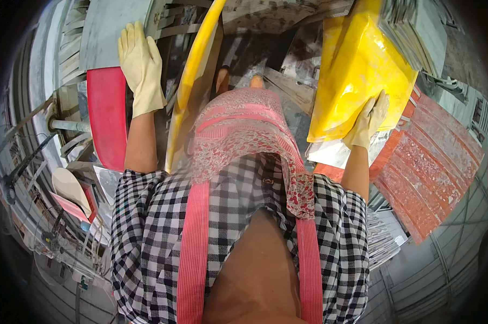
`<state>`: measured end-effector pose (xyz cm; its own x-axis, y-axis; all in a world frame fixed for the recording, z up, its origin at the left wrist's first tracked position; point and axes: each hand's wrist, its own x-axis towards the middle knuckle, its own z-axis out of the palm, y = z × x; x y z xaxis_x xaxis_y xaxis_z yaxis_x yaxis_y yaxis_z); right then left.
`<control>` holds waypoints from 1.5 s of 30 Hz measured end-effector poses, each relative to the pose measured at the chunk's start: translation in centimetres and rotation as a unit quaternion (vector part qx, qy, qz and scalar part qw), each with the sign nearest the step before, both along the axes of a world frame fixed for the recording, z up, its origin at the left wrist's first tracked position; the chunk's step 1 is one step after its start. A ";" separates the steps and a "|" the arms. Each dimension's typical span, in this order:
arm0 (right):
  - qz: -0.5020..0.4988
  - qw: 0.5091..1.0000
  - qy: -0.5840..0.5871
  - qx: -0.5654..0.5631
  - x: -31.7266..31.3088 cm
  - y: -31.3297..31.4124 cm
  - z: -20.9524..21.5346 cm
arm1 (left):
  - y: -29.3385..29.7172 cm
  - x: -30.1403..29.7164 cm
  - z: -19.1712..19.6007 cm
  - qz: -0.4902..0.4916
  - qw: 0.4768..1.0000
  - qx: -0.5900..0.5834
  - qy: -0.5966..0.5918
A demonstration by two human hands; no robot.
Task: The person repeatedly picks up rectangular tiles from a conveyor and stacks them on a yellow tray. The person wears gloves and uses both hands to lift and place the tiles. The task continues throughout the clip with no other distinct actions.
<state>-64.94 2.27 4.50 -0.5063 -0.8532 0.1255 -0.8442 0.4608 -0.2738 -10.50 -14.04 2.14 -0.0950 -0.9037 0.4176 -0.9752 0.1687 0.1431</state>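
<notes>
My left hand (pixel 141 70) flat, fingers outstretched, beside a red panel (pixel 106 119), my right hand (pixel 368 119) on yellow sheeting (pixel 346 81), grip unclear

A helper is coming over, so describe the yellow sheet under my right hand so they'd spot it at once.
Find the big, dusty red-orange panel on the right side of the view. Up and left of it, your gloved right hand rests on the yellow sheet. It is broad, glossy and creased, unlike the narrow yellow strip farther left.
</notes>
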 end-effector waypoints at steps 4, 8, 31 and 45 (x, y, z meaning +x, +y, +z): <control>0.001 1.000 0.027 0.010 -0.6 0.1 -0.5 | 0.1 -0.1 0.2 -0.005 1.000 -0.001 -0.004; 0.000 1.000 0.028 0.010 -1.0 0.2 -1.1 | 0.1 0.2 0.1 -0.006 1.000 -0.001 0.007; 0.009 0.999 0.039 0.008 0.8 0.2 -0.9 | 0.5 1.3 0.0 0.005 1.000 0.008 0.006; -0.012 1.000 0.023 -0.003 -0.1 0.6 0.2 | 0.9 0.0 1.2 0.002 1.000 0.019 -0.002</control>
